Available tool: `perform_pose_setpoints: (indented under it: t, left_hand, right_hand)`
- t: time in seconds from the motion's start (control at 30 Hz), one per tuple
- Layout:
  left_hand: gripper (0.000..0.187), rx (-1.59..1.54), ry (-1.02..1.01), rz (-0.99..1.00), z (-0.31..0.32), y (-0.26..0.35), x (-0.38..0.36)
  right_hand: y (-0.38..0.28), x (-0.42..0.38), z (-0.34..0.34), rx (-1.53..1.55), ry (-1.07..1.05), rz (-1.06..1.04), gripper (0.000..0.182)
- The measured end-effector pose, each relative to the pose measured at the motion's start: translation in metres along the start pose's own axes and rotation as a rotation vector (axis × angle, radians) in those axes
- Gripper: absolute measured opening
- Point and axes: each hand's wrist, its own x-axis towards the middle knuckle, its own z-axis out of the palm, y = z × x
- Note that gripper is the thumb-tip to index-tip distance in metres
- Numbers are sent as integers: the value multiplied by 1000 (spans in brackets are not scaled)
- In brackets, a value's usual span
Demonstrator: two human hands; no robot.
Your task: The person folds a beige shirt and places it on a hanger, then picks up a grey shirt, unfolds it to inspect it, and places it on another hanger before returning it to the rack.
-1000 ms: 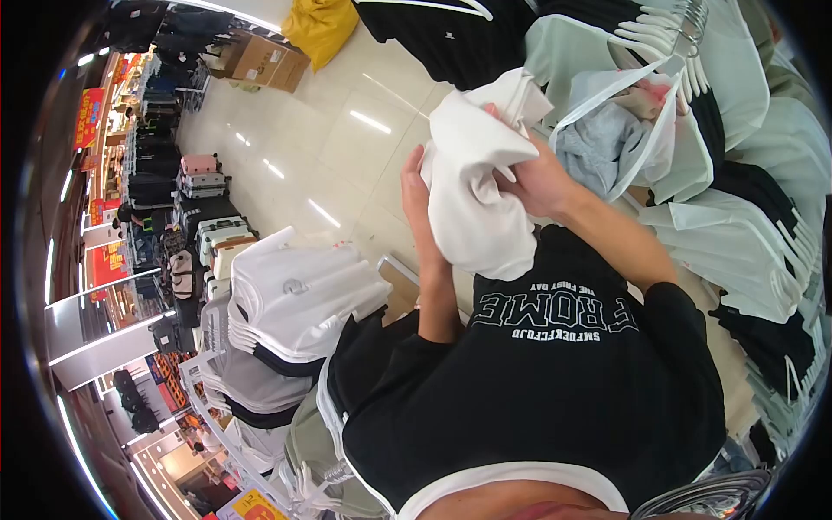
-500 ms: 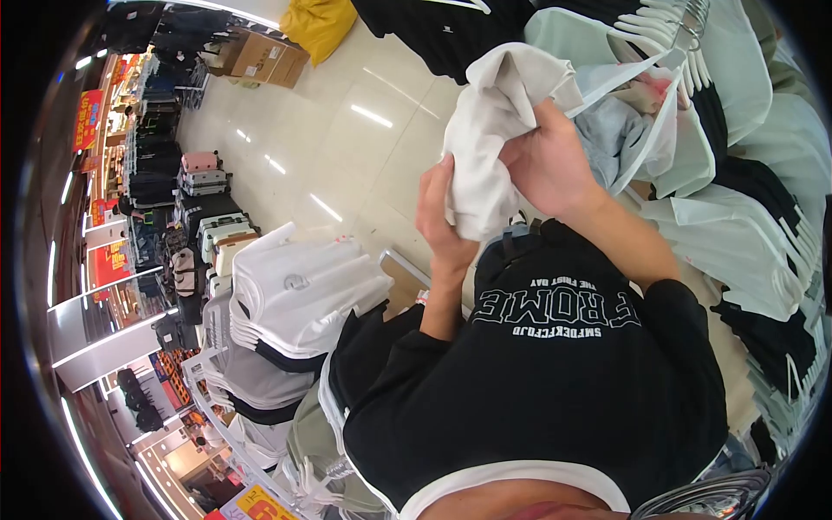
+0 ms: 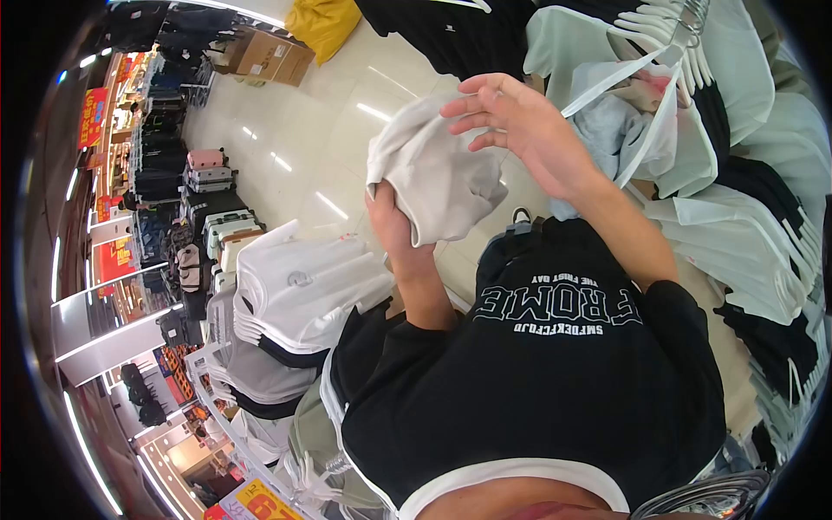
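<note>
A crumpled off-white garment [image 3: 446, 178] hangs out in front of me over the floor, its open hem facing toward the left. My left hand [image 3: 390, 221] grips that hem; its fingers are hidden within the cloth. Fingers apart and holding nothing, my right hand [image 3: 529, 134] is raised just beyond the garment's upper right side, fingertips overlapping it in this view. To the right of that hand, a white-handled translucent bag [image 3: 654, 130] with grey-blue and pinkish cloth inside hangs by the clothes rack.
Pale green and white shirts [image 3: 728, 243] hang on the right. White and grey shirts [image 3: 312, 282] fill a rack at the left, with a yellow price sign [image 3: 264, 503] below. Suitcases [image 3: 208, 178], a cardboard box [image 3: 273, 59] and a yellow bag [image 3: 321, 26] stand farther off.
The garment has moved left and turned, so its opening now shows. My right hand has let go of it and spread its fingers; my left hand has shifted left with it.
</note>
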Motion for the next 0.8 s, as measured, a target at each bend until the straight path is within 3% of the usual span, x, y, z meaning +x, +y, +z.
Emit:
perform_pose_setpoints:
  t: [0.1, 0.17, 0.3, 0.4, 0.47, 0.57, 0.7, 0.8]
  left_hand:
    - [39, 18, 5, -108, -2, -2, 2]
    - [41, 21, 12, -168, -8, -4, 3]
    - [42, -165, -156, -226, -19, 0, 3]
    - [43, -183, -144, -213, -20, 3, 2]
    - [43, -158, -45, -178, -14, 7, 1]
    - [43, -209, -95, -129, -23, 8, 8]
    - [45, -174, 20, -102, -22, 16, 15]
    - [46, -237, 83, -120, -20, 24, 19]
  right_hand:
    - [8, -1, 2, -234, -91, -134, 39]
    - [10, -3, 4, -552, -129, -271, 32]
    - [27, 2, 2, -892, -246, -402, 26]
    - [39, 6, -7, -844, -368, -161, 24]
    - [38, 6, -7, -878, -384, -229, 22]
    - [32, -1, -4, -900, -408, -312, 18]
    - [34, -24, -1, -937, -478, -428, 15]
    - [36, -43, 4, -920, -707, -369, 11]
